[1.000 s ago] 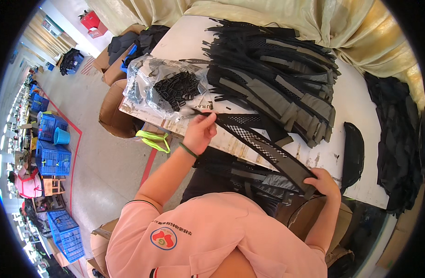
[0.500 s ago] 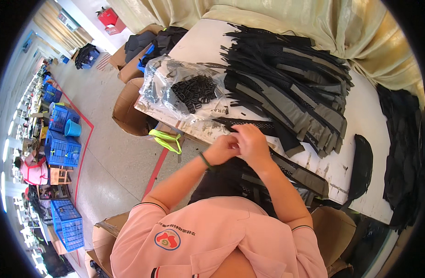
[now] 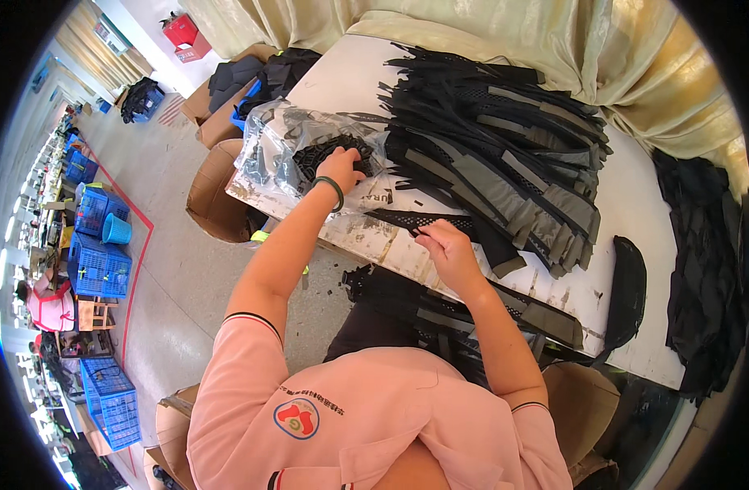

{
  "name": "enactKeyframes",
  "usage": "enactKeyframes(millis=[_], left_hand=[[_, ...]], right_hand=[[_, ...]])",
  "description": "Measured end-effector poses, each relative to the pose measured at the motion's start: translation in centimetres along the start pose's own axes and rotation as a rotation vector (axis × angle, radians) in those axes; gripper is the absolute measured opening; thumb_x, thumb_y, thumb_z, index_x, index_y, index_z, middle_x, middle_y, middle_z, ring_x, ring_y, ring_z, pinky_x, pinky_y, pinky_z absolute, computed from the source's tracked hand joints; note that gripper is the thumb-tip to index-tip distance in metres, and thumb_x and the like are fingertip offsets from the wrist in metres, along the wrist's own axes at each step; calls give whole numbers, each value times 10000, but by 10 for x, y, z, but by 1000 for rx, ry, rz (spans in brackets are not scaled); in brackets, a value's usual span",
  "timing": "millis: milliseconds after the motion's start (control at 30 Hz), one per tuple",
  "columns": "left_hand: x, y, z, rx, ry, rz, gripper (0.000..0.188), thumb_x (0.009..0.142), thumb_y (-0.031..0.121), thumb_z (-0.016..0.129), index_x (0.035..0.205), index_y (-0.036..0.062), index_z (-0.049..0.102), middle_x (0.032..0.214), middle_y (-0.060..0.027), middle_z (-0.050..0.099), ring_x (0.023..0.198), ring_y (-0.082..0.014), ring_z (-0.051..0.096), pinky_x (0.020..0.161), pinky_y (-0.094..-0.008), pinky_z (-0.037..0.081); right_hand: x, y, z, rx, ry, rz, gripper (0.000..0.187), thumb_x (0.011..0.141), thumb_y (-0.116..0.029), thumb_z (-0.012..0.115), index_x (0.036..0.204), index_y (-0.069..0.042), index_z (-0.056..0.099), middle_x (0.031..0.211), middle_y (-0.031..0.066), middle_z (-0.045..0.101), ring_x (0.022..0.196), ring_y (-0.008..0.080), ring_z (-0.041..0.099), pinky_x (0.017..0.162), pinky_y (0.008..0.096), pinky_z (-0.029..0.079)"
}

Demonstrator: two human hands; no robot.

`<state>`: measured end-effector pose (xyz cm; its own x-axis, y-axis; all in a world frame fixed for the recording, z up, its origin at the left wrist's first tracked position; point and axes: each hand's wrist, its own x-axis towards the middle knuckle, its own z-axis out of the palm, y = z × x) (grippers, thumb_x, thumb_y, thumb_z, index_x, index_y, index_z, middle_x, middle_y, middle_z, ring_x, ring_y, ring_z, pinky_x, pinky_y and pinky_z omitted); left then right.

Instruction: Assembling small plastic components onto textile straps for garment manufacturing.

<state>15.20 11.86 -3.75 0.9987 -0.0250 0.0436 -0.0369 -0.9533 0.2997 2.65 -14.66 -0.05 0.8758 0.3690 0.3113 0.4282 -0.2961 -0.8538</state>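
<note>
My left hand (image 3: 342,170) reaches onto a heap of small black plastic buckles (image 3: 313,155). Its thumb and fingers are apart, though some fingertips are lost against the dark heap. The buckles lie on a clear plastic bag (image 3: 264,147) at the table's left edge. At the near edge, my right hand (image 3: 448,249) pinches a narrow black mesh strap (image 3: 399,219) between thumb and fingertips. A large pile of black and grey straps (image 3: 497,155) spreads just beyond that hand.
Another strap (image 3: 546,318) lies along the near edge of the white table (image 3: 603,286). A black curved pouch (image 3: 626,294) and dark fabric (image 3: 705,269) are at the right. Cardboard boxes (image 3: 211,192) stand left of the table. Blue crates (image 3: 101,269) line the floor farther left.
My left hand has left my right hand and moved away and leftward onto the buckles. My right hand stays near the table edge with the strap. The view has shifted slightly.
</note>
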Motion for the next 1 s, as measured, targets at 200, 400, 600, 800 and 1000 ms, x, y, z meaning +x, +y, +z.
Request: enactKeyframes(millis=[200,400,600,800,1000], left_hand=[[-10,-3,-12,-239,120,81,279,673,119,748,823,36,528,802,-131,578,768,-339,572,679,-392,468],[-78,56,-19,-1243,-158,37,197,816,0,618,1009,24,585,823,-36,611,677,-86,600,561,-220,486],[-128,91,-10,-1469,-197,-29,141,834,-3,604,967,11,561,887,-34,612,813,-92,576,720,-245,483],[-140,103,-9,-1590,-114,-69,146,819,-14,622,946,22,559,891,-26,624,783,-68,566,722,-208,453],[-145,107,-7,-1549,-85,162,183,833,-73,562,987,20,525,973,-66,624,894,-101,581,786,-230,470]], right_hand=[[1,-5,-7,141,-48,77,207,847,-90,611,1023,17,635,787,109,573,680,218,531,653,293,431],[1,-15,-21,295,-101,251,183,848,-82,611,1001,10,652,779,53,607,673,115,546,607,242,448],[2,-26,-24,426,-205,387,144,865,-114,599,939,2,643,749,21,611,640,60,534,577,207,443],[-5,-20,-15,917,-235,666,120,839,-124,608,882,-13,621,734,38,608,578,80,507,537,214,417],[-11,-20,-15,1086,-216,756,109,830,-120,606,860,-16,615,718,41,596,564,93,507,530,213,407]])
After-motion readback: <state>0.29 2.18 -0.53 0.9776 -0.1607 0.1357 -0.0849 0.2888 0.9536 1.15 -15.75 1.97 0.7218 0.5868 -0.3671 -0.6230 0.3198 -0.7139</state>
